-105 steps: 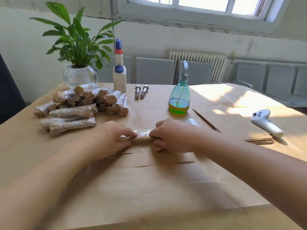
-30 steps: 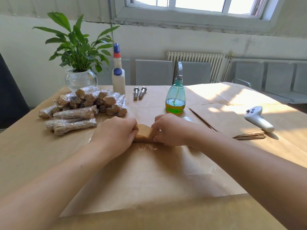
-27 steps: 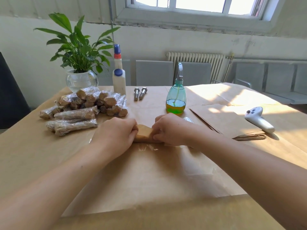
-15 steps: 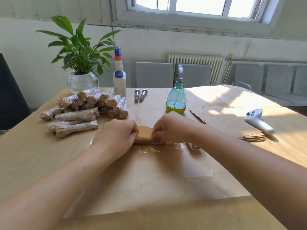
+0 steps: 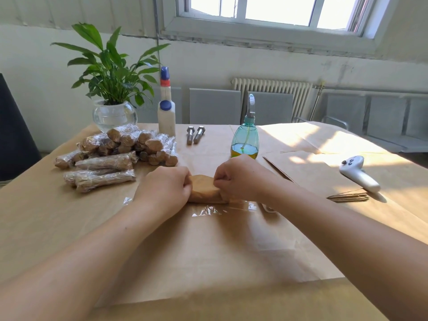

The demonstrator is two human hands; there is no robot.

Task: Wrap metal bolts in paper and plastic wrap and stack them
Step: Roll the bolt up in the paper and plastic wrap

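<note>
1. A brown paper roll (image 5: 203, 189) lies in the middle of the table (image 5: 34, 216), on shiny clear wrap (image 5: 208, 210).
2. The left hand (image 5: 165, 187) and right hand (image 5: 236, 177) curl tight around its ends.
3. Far left sits a pile (image 5: 115, 154) of crinkly wrapped rolls; two metal bolts (image 5: 194, 134) lie beyond.
</note>
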